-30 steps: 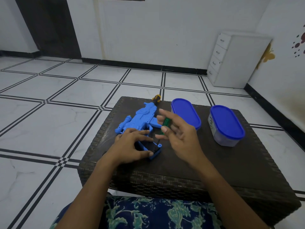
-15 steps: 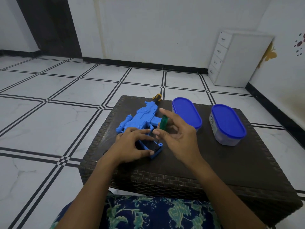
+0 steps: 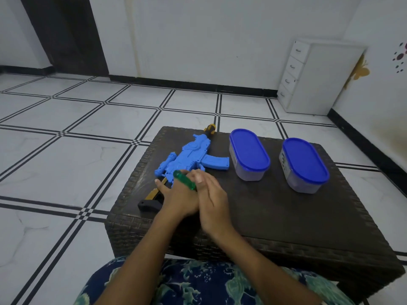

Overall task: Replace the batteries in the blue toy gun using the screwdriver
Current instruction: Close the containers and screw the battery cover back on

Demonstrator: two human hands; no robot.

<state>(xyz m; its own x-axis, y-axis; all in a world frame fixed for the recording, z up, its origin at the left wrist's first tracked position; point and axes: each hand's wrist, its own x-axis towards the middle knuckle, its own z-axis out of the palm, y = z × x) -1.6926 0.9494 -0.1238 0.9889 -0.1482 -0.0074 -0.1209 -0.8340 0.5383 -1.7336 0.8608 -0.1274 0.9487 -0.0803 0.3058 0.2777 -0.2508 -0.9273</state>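
Observation:
The blue toy gun lies on the dark woven table, muzzle toward the far edge, its yellow and black stock at the near left. My left hand rests flat on the gun's grip end, pressing it down. My right hand sits against the left hand and holds a green-handled screwdriver, whose handle points up and left over the gun. The screwdriver's tip and the gun's battery cover are hidden under my hands.
Two clear oval boxes with blue lids stand on the table, one in the middle and one at the right. A white drawer unit stands on the tiled floor by the far wall. My patterned lap is below the table's near edge.
My right hand has dropped down and left against the left hand, tilting the screwdriver from upright to slanting left. The left hand now covers the gun's grip, and the stock shows at the left.

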